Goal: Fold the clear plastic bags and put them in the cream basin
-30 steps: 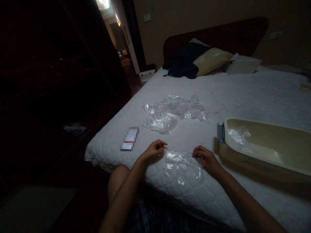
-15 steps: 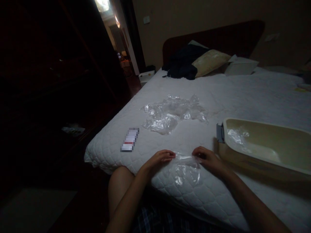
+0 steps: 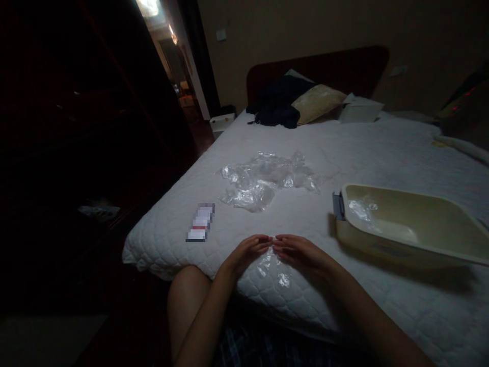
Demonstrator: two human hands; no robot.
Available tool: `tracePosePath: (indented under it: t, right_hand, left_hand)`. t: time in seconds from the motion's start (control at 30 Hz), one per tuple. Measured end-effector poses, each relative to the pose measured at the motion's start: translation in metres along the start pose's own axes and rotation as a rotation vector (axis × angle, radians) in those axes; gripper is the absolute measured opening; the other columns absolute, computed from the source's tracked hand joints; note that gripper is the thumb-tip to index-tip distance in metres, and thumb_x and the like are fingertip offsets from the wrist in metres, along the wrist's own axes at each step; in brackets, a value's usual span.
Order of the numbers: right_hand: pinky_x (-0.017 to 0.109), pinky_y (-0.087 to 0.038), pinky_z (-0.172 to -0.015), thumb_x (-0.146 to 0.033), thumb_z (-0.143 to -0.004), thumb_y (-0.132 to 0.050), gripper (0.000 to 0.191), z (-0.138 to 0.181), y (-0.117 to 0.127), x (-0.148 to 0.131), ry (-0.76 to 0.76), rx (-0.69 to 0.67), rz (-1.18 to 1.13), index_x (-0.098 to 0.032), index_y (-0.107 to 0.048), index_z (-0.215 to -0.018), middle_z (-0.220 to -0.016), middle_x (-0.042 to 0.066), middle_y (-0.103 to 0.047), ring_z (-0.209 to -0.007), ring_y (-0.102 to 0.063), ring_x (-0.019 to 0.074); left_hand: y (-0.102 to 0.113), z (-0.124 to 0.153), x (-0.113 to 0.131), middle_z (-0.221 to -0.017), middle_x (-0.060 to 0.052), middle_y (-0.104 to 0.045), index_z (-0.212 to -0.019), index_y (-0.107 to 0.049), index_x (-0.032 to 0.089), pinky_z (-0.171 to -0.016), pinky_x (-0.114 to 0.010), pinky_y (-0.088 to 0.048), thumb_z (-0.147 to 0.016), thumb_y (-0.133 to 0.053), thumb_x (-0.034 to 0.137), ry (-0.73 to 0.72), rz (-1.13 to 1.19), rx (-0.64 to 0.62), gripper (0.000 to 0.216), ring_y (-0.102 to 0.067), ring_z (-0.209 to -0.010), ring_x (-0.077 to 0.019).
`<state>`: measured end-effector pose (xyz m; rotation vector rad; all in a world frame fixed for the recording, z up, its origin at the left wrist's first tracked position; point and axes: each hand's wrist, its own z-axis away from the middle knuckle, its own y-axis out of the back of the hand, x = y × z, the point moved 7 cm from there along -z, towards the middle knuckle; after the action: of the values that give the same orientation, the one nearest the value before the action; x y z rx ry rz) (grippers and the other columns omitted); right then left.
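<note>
My left hand (image 3: 248, 251) and my right hand (image 3: 296, 251) meet fingertip to fingertip near the front edge of the white quilted bed (image 3: 382, 153). Between and under them lies a small clear plastic bag (image 3: 275, 270), folded together and crumpled. The fingers of both hands lie stretched and pressed on its top edge. A loose heap of more clear plastic bags (image 3: 263, 178) lies farther back on the bed, beyond the hands.
A beige plastic tub (image 3: 405, 224) with a bit of plastic inside sits to the right of my hands. A small white packet (image 3: 200, 228) lies to the left. Pillows and dark clothing (image 3: 275, 102) are at the headboard. My bare knee (image 3: 187, 290) is below the bed edge.
My hands were apart at the two sides of the plastic bag. They have come together, folding the bag narrower. The camera has shifted slightly.
</note>
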<state>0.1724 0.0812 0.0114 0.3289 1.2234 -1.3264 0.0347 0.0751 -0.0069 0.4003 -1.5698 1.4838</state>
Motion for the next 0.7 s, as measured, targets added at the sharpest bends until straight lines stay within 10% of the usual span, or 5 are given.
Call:
tracePosePath:
  t: [0.47, 0.7]
  right_hand:
    - [0.032, -0.045, -0.09, -0.023, -0.078, -0.05, 0.015, 0.016, 0.094, 0.007, 0.029, 0.184, -0.102, -0.016, -0.06, -0.086, -0.103, 0.013, -0.063, -0.103, -0.056, 0.0203]
    - [0.02, -0.042, -0.038, -0.03, -0.069, -0.064, 0.022, 0.024, 0.104, -0.005, 0.158, 0.322, 0.141, -0.018, -0.058, -0.087, -0.071, 0.002, -0.061, -0.048, -0.053, 0.0089]
  left_hand:
    - [0.019, 0.001, 0.002, -0.11, -0.016, -0.058, -0.09, -0.06, 0.009, -0.093, -0.036, -0.039, -0.074, -0.053, 0.032, 0.046, 0.177, 0.104, 0.029, -0.049, -0.111, -0.0267]
    - [0.047, 0.02, 0.023, -0.075, -0.003, -0.061, -0.081, -0.055, 0.016, -0.046, -0.021, -0.042, -0.065, -0.065, 0.036, -0.074, -0.225, 0.406, 0.027, -0.058, -0.058, -0.0121]
